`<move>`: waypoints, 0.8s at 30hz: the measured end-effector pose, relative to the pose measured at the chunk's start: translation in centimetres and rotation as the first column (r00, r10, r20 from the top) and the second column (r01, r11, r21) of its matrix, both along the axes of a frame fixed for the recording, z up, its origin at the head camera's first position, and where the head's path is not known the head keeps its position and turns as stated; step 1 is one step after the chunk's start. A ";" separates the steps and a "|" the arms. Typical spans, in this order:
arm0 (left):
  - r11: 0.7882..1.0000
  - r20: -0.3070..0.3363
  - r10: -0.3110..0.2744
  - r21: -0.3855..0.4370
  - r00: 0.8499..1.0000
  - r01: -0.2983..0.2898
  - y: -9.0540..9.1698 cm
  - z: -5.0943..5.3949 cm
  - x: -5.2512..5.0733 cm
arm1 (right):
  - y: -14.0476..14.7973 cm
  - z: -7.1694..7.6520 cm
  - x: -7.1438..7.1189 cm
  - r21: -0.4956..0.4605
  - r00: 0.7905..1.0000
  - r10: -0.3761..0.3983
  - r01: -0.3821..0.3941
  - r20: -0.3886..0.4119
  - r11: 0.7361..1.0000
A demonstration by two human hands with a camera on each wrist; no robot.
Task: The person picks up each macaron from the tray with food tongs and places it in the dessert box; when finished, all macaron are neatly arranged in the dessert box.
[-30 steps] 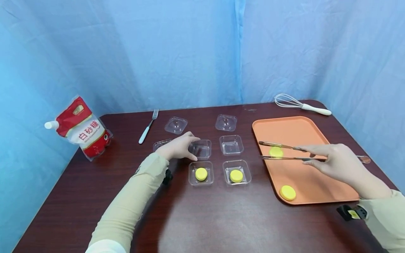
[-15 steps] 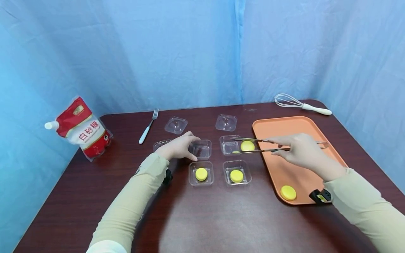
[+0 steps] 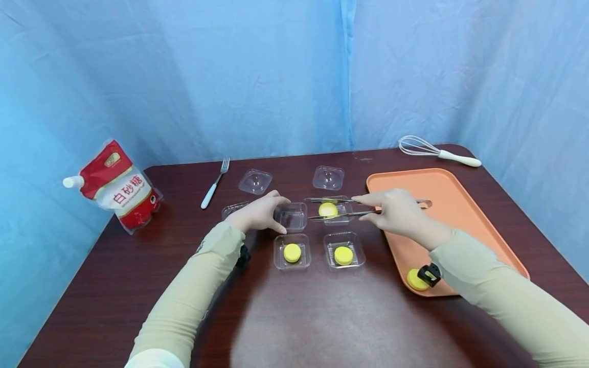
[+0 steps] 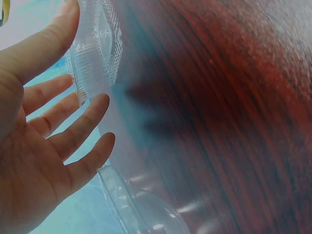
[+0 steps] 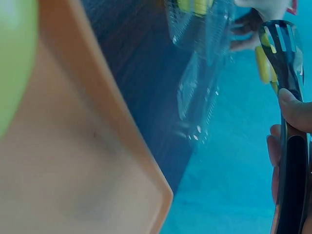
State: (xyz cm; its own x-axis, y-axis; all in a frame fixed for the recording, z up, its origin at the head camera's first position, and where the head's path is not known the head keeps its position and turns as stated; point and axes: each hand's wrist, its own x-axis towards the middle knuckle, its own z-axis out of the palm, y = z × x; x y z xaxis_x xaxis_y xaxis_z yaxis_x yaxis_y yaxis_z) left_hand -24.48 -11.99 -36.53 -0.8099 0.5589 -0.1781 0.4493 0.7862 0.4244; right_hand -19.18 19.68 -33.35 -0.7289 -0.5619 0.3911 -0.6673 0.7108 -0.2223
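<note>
My left hand holds the left side of a clear square container between thumb and fingers; its other fingers are spread. With my right hand I grip metal tongs, and a round yellow piece sits between their arms, over the back right container. Two front containers each hold a yellow piece.
An orange tray stands at the right with a yellow piece at its front left corner. Clear lids, a fork and a whisk lie behind. A red and white pouch stands at the left.
My right hand has moved left from the tray, carrying the yellow piece in the tongs to the back right container. The left hand has stayed where it was.
</note>
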 end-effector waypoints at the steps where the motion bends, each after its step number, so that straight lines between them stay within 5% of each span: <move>1: 1.000 0.000 -0.002 0.000 1.000 0.002 0.0 0.0 0.0 | -0.3 -0.1 -0.1 0.002 1.000 0.006 -0.006 0.011 1.000; 24: 0.999 -0.022 -0.026 0.024 0.999 0.027 -0.1 -0.1 -0.2 | -5.1 -2.3 -2.7 -0.007 0.980 0.049 -0.049 0.193 0.999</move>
